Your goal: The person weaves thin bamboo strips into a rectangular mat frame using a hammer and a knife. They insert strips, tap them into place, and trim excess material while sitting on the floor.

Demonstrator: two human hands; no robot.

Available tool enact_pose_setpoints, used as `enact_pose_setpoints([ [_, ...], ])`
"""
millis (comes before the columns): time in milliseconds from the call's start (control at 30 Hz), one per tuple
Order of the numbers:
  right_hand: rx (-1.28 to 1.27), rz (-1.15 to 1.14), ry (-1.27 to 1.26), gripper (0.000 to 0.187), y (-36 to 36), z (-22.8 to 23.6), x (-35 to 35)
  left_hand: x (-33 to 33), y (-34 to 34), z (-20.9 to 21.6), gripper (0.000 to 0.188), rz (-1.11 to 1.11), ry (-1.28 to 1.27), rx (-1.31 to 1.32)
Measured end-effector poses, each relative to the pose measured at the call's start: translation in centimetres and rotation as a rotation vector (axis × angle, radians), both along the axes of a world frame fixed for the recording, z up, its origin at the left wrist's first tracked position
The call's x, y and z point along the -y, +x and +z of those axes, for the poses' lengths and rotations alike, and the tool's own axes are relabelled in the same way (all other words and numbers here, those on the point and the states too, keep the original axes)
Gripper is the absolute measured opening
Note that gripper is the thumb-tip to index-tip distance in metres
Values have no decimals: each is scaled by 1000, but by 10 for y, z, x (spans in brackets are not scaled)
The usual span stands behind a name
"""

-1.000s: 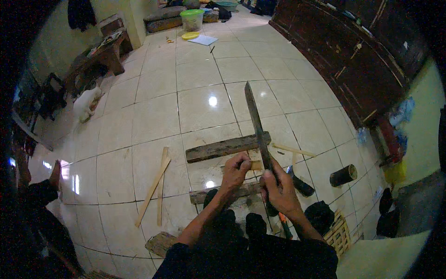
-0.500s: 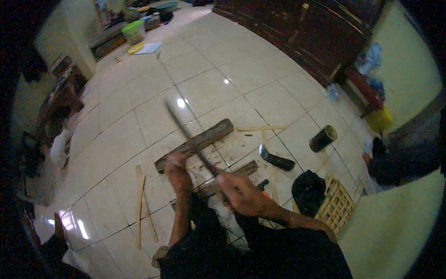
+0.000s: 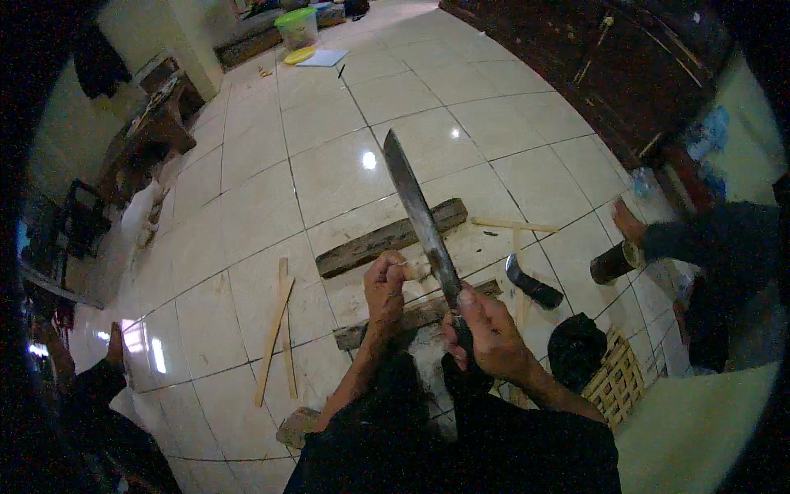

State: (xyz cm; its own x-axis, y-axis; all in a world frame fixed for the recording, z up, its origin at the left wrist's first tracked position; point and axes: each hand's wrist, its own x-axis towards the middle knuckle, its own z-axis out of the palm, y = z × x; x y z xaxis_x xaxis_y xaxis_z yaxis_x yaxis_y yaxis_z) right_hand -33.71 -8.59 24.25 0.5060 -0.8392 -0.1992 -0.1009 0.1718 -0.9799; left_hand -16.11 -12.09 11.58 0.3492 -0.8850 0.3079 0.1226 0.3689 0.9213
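My right hand point(image 3: 491, 333) grips the dark handle of a machete, whose long grey blade point(image 3: 415, 202) points up and away over the floor. My left hand point(image 3: 383, 288) is closed, its fingers pinching a short pale piece of bamboo or wood point(image 3: 418, 271) beside the blade. Whether blade and piece touch, I cannot tell. Beyond my hands a rough wooden block point(image 3: 370, 251) lies slantwise on the tiles. A second block point(image 3: 354, 336) lies nearer, partly hidden by my hands and the machete.
A curved knife point(image 3: 535, 288), a bamboo tube point(image 3: 611, 265), a black bundle point(image 3: 578, 350) and a bamboo lattice point(image 3: 613, 379) lie at right. Crossed thin strips point(image 3: 276, 337) are at left. Dark-clothed people sit on both sides; one's sleeved limb point(image 3: 683, 239) is by the tube.
The view has shifted, so the floor things appear farther right. My left hand has come off the far block and now shows the pale piece. The machete's blade stands more upright. The right-hand person's limb reached the tube.
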Motion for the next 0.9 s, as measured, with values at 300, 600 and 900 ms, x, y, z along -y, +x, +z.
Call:
enact_pose_setpoints([
  [300,-78,-12,-58,45,5,6,-2,-6,-11,15,42,-34,11,-14],
  [600,-61,-35,119,47,7,25,-5,1,-12,7,43,-21,-36,-18],
  [900,-85,-38,41,45,3,19,-5,-2,-12,13,41,-61,29,-21],
])
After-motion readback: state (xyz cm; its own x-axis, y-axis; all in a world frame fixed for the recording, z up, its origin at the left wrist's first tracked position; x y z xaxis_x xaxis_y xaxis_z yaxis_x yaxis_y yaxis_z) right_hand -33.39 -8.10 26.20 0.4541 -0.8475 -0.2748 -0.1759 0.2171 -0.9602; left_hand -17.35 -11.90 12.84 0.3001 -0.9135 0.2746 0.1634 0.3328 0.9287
